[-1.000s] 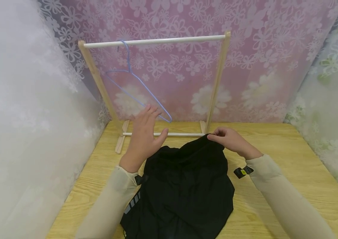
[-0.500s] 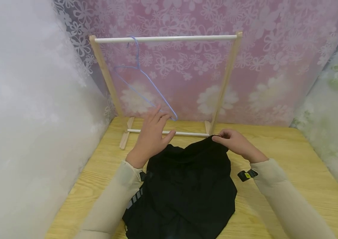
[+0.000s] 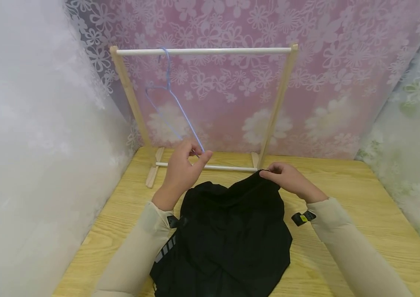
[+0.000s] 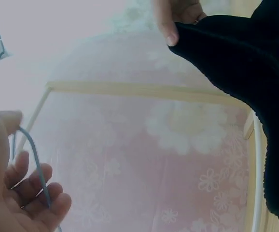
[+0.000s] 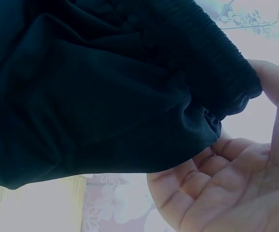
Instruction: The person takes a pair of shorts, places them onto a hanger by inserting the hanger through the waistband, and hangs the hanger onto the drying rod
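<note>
A black garment (image 3: pixel 232 231) with a gathered elastic waistband (image 5: pixel 221 63) lies on the table, pale stripes along its left side. My right hand (image 3: pixel 288 177) pinches the waistband's right corner between thumb and fingers, lifting that edge. The waistband's left part sags lower. My left hand (image 3: pixel 182 169) is curled round the lower right end of a blue wire hanger (image 3: pixel 185 115); in the left wrist view the wire (image 4: pixel 37 159) runs between the thumb and fingers. The hanger's hook still sits over the rack's top bar (image 3: pixel 225 51).
A wooden rack (image 3: pixel 282 95) with white top and bottom bars stands at the back of the wood-grain table (image 3: pixel 343 231). Flowered pink cloth (image 3: pixel 329 82) hangs behind it, and pale cloth walls flank both sides. Each sleeve cuff has a small black camera (image 3: pixel 303 218).
My left hand has gone from outstretched fingers near the hanger to curling round its lower end, and the hanger has swung slightly. The right hand keeps its pinch on the garment's waistband.
</note>
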Demonstrator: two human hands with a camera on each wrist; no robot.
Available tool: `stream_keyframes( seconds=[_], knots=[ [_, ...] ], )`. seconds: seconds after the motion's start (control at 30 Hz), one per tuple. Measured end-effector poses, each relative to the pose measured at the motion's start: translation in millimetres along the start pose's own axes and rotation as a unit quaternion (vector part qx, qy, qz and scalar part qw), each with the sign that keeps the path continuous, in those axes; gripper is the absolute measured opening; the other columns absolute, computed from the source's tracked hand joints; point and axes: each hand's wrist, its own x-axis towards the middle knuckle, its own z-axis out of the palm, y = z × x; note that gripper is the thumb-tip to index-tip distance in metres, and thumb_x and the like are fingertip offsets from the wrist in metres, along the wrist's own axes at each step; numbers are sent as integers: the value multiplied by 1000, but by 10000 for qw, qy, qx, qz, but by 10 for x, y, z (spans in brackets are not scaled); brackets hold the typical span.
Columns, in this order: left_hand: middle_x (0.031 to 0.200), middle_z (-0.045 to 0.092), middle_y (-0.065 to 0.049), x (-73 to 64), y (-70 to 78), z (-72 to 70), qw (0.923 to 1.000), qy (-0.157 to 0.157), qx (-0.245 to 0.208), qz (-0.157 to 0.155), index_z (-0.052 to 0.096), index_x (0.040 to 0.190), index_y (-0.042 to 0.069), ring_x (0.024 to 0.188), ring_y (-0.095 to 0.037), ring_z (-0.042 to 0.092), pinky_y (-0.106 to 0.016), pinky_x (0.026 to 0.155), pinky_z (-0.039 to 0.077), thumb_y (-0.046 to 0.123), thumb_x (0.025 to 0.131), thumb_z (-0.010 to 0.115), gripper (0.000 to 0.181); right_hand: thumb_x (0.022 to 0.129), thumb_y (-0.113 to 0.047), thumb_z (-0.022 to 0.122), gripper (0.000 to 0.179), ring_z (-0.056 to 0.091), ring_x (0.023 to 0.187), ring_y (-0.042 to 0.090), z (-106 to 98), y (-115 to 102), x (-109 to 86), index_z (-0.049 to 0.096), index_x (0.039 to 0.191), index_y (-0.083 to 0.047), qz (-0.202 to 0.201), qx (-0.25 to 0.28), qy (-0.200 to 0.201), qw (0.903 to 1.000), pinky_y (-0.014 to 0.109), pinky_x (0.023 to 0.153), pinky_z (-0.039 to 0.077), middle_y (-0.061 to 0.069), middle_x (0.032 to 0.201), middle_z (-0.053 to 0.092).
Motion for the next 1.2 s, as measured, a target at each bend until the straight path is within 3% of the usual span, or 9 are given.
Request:
stream_keyframes(
  seconds=[0.23,0.5,0.63,0.73,0.8,0.9,1.03,1.13,1.2],
  knots=[
    [101,58,-4,-7,4,-33,9977,81,-667,-124,49,134,6,96,-22,58,-43,83,47,28,105,63,39,102,-48,62,43,51,85,34,5,10,-14,64,109,-6,16,12,35,10000,40,70,43,12,100,60],
    [102,63,-11,-48,-30,-18,9913,180,-1201,516,50,135,2,107,-27,63,-53,98,45,13,107,58,31,103,-49,61,44,54,90,30,-8,54,-35,63,113,-6,-7,-33,133,9999,40,74,45,12,108,62],
    [106,64,-12,-82,-27,-31,9895,393,-1168,760,50,139,3,99,-27,64,-41,83,48,9,107,56,33,103,-51,60,47,58,90,30,-2,54,-55,63,117,-7,-44,31,421,9991,41,73,49,13,111,64],
    [106,67,-14,-127,-39,-42,9882,555,-1196,777,51,145,5,93,-29,64,-33,76,41,5,107,53,37,103,-52,60,48,60,95,29,41,75,-65,64,120,-7,-143,80,768,9969,40,78,50,13,114,65],
    [101,68,-16,-155,-74,-34,9860,672,-1317,774,51,147,5,92,-31,64,-32,75,41,3,108,49,39,103,-51,60,47,61,97,29,71,102,-68,64,120,-7,-218,155,1006,9946,41,81,50,13,115,65],
    [103,66,-21,-190,-127,-15,9796,872,-1583,874,48,149,-1,104,-33,61,-32,89,40,0,109,42,40,103,-49,61,44,60,97,28,110,144,-73,65,118,-7,-315,253,1235,9915,41,83,48,12,113,65],
    [114,63,-26,-216,-235,38,9642,1500,-1818,1216,50,141,-12,104,-24,60,-30,100,45,-1,110,34,37,103,-48,61,43,59,97,26,137,193,-65,65,118,-8,-332,319,1387,9893,42,84,48,11,112,65],
    [107,63,-29,-216,-294,58,9499,2177,-1786,1355,58,120,-19,95,-18,59,-29,94,48,-1,108,33,33,104,-47,61,43,59,95,24,146,200,-36,65,119,-7,-412,428,1610,9852,38,84,48,11,111,65],
    [92,62,-27,-219,-324,54,9434,2553,-1652,1328,60,103,-18,80,-14,54,-25,80,47,-2,105,34,31,104,-44,61,42,59,93,21,150,199,-8,65,119,-5,-527,510,1799,9809,34,83,48,10,109,65]
  ],
)
